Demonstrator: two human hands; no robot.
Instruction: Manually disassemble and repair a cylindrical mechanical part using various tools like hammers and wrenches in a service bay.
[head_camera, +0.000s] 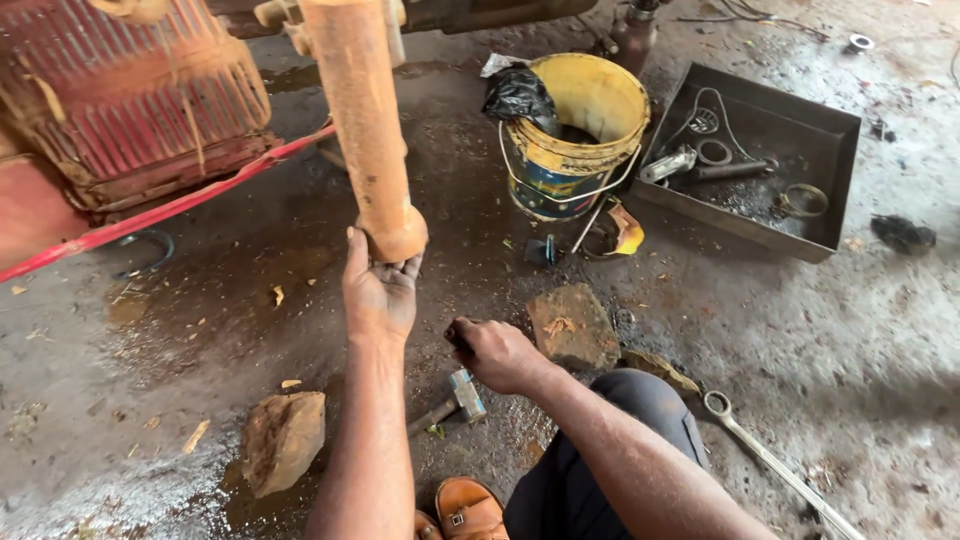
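Your left hand (378, 285) cups the bottom end of the rusty orange metal cylinder (362, 120) with fingers spread open under it, propping its weight as it hangs from the machine above. Your right hand (495, 355) is curled closed around something small and dark (too hidden to name), poised just above the steel-headed hammer (452, 398) lying on the oily concrete floor (850, 340), within easy reach.
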